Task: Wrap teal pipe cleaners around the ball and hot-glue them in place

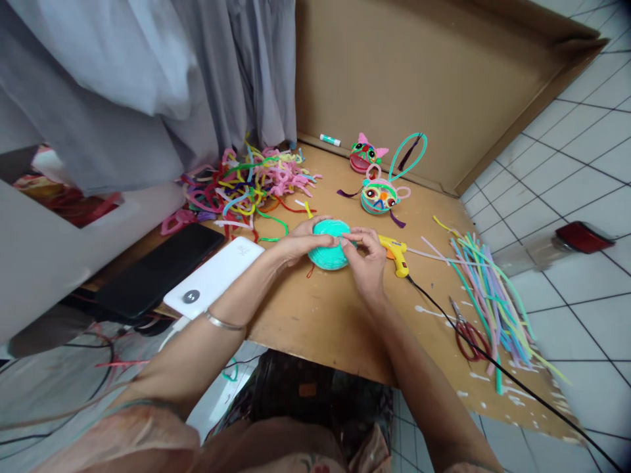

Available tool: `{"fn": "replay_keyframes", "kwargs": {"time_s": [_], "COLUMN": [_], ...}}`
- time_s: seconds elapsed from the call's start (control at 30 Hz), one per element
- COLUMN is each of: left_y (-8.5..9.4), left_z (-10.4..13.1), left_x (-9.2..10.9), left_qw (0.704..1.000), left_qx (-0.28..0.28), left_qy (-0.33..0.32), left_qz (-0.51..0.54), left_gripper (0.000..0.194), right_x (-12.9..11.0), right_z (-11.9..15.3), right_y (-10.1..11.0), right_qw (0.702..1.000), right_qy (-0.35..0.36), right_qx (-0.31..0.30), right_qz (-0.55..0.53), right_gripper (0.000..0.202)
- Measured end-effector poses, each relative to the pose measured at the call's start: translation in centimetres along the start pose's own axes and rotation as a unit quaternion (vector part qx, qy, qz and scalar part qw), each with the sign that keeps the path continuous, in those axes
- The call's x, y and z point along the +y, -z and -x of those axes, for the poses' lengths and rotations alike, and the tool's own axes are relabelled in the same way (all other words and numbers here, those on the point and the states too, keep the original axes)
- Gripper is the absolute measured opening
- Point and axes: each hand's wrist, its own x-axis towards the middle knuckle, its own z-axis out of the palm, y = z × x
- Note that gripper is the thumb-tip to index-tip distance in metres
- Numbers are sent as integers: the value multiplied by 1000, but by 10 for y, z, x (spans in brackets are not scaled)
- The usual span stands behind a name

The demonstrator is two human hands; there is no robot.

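A round turquoise ball of coiled pipe cleaner is held above the near middle of the table. My left hand wraps round its left side, with the thumb lying across the front. From the right, my right hand pinches at the ball's front with thumb and fingertips, touching close to the left thumb. Whether a small piece sits between those fingertips I cannot make out. Just beyond the right hand lies a yellow glue gun with a glue stick in its back. A thin red loop shows below the ball.
Tangled pipe cleaners heap at the back left. Two decorated animal heads stand at the back, near a glue stick tube. Red-handled scissors, straight pipe cleaners and the gun's black cord lie right; a white power bank and black phone left.
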Motion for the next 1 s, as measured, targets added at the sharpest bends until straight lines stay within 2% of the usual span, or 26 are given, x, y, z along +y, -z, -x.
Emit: {"fn": "replay_keyframes", "kwargs": {"time_s": [0.17,0.27,0.47,0.77,1.0], "left_y": [-1,-1,0,1,-1], "left_z": [1,1,1,0,-3], "left_x": [0,0,0,-2,-1], "left_qw": [1000,1000,1000,999,999], "left_qx": [6,1,3,-1,30], "left_qy": [2,3,5,0,11], "left_qz": [13,17,19,38,28], "left_gripper": [88,88,87,78,83], "right_x": [-1,0,-2,-5,-5], "right_z": [1,2,2,0,0], "right_y": [-12,-15,-13,-13,-12], "right_qw": [994,986,990,987,987], "right_qy": [-96,-142,-110,-124,-122], "right_qx": [49,53,63,64,66], "right_qz": [-35,-69,-64,-80,-86], "right_gripper": [13,22,17,17,16]}}
